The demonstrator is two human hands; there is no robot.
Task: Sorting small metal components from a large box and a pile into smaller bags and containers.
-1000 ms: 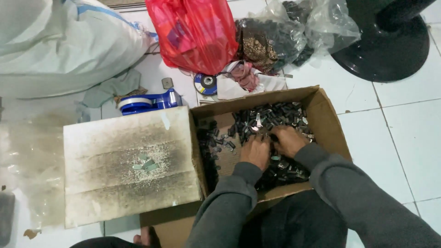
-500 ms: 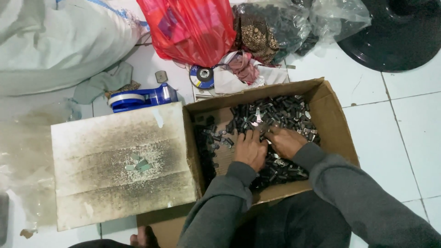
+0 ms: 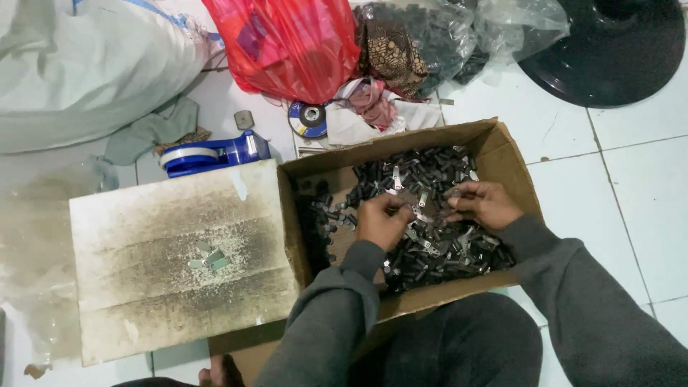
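Observation:
An open cardboard box [image 3: 507, 150] on the tiled floor holds a heap of several small dark and silvery metal parts [image 3: 423, 179]. Both my hands are inside it, resting on the heap. My left hand [image 3: 381, 221] has its fingers curled down into the parts near the middle of the box. My right hand [image 3: 484, 203] lies a little to the right, fingers bent and pinching among the parts. What each hand actually holds is hidden by the fingers. A few small silvery pieces [image 3: 209, 256] lie on the stained white board [image 3: 179, 215] left of the box.
A blue tape dispenser [image 3: 215, 153] and a round disc [image 3: 309, 118] lie behind the board and box. A red plastic bag [image 3: 287, 43], clear bags of dark parts [image 3: 459, 36], a large white sack [image 3: 86, 64] and a black round fan base [image 3: 609, 43] stand farther back.
My two hands have moved apart a little on the heap, the right one shifting right. The view has drifted so the box and board sit lower and more central.

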